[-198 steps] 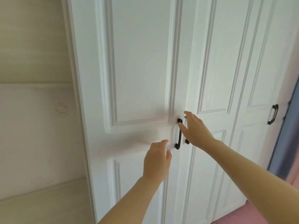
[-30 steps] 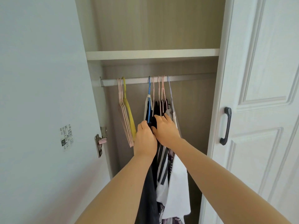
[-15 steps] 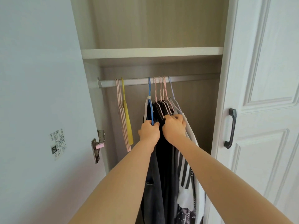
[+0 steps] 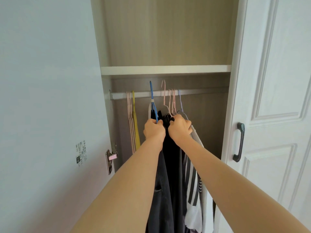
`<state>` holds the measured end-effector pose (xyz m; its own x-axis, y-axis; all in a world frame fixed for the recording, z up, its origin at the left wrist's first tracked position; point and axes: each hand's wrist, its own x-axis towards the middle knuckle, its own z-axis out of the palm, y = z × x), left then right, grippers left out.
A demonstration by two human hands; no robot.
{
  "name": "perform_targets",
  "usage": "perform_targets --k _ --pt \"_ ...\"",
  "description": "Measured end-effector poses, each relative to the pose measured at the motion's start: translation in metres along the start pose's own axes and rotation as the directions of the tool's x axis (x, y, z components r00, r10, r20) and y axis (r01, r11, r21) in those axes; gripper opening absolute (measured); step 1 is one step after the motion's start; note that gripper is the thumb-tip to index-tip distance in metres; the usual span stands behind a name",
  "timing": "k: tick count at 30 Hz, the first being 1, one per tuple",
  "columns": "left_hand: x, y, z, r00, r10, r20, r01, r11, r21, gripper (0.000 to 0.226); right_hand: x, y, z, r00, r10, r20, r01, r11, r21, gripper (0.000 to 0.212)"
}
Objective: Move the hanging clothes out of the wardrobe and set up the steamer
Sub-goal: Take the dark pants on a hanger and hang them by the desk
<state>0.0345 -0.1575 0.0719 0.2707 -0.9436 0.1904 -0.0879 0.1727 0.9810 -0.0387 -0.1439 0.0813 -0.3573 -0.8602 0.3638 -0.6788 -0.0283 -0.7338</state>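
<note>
Empty pink hangers [image 4: 130, 121] are hung at the left end of the rail [image 4: 121, 95], with a yellow hanger [image 4: 136, 125] just beside them on the right. A white shelf [image 4: 165, 69] is fixed above the rail. A printed label [image 4: 81, 153] is stuck on the inner face of the open left door [image 4: 47, 98] — a metal hinge [image 4: 110, 157] is mounted near it. A black handle [image 4: 239, 142] is seen on the panelled right door [image 4: 277, 81].

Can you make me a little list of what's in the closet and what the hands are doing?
Left hand: grips the blue hanger, its hook above the rail
Right hand: grips the bunched pink hangers
Clothes: dark and striped, hanging below both hands
Spare hangers: pink and yellow, bare, at the rail's left end
</note>
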Motion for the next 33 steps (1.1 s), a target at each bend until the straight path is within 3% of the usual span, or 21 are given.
perform_targets --k 10,14,23,33 --pt "-0.043 0.004 -0.017 0.999 0.038 -0.030 -0.038 0.999 -0.002 0.014 -0.045 0.001 -0.018 0.998 0.053 0.040 -0.058 0.992 0.113 0.021" --pt "-0.069 0.001 -0.031 0.999 0.048 -0.025 -0.048 0.999 0.014 0.015 -0.066 0.008 -0.015 0.994 0.088 0.066 -0.101 0.966 0.239 0.002" --pt "-0.159 0.013 -0.067 0.996 0.054 0.065 -0.054 0.999 0.007 0.016 -0.154 0.005 -0.067 0.992 0.062 0.107 -0.095 0.933 0.346 0.015" --pt "-0.273 0.053 -0.112 0.992 0.074 0.099 -0.074 0.997 -0.003 0.023 -0.260 -0.021 -0.146 0.994 0.016 0.105 -0.056 0.918 0.392 0.010"
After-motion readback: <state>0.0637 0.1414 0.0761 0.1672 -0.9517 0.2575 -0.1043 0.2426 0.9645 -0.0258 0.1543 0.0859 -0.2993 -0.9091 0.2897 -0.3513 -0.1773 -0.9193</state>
